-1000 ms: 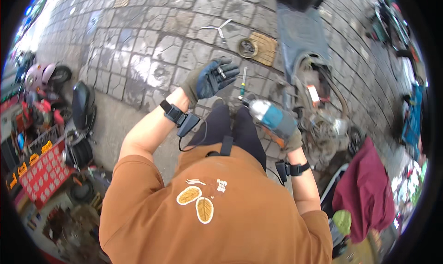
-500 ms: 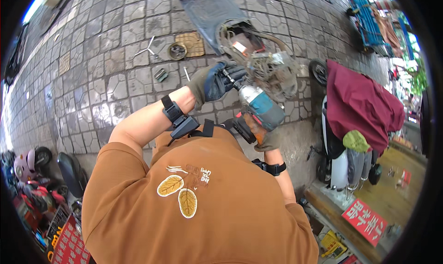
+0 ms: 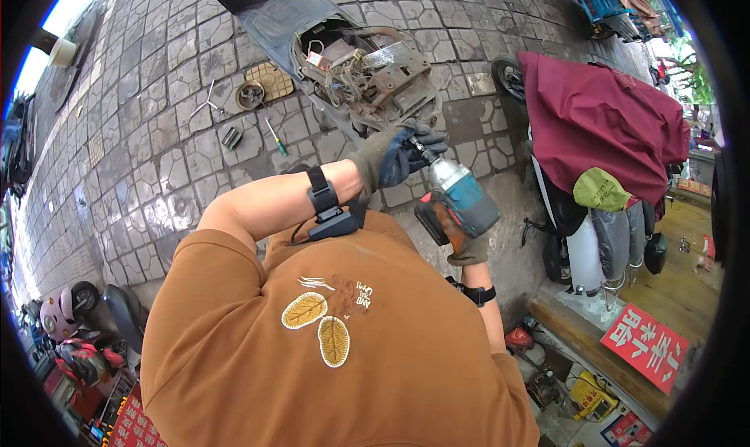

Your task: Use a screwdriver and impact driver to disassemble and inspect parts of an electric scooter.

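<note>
A person in a brown shirt (image 3: pixel 312 384), seen from above, holds a teal and silver power tool (image 3: pixel 467 201) between two gloved hands. The right hand (image 3: pixel 467 248) has its fingers closed round the tool's handle, below the motor body; a dark battery (image 3: pixel 430 219) sits just left of those fingers. The tool's silver nose points up and left, toward the left hand (image 3: pixel 391 162). There the fingers are curled in narrowly about the dark socket (image 3: pixel 418 144) at the tip, so the socket lies against the glove; how tightly they press, I cannot tell.

Just beyond the left fingers stands a stripped vehicle frame (image 3: pixel 410 91) with tangled cables showing. On the paving (image 3: pixel 156 166), left of the left fingers, lies a screwdriver (image 3: pixel 278 141) with a green handle. Farther left in that direction are a small dark block (image 3: pixel 231 137), a round bowl (image 3: pixel 244 97) with dark items in it and a three-armed wrench (image 3: pixel 205 103). Well to the right of both hands' fingers is a motorcycle under a maroon cover (image 3: pixel 594 126), a green cap (image 3: pixel 600 189) at the cover's lower edge. A red sign (image 3: pixel 643 345) lies to the right of the right fingers, nearer the body.
</note>
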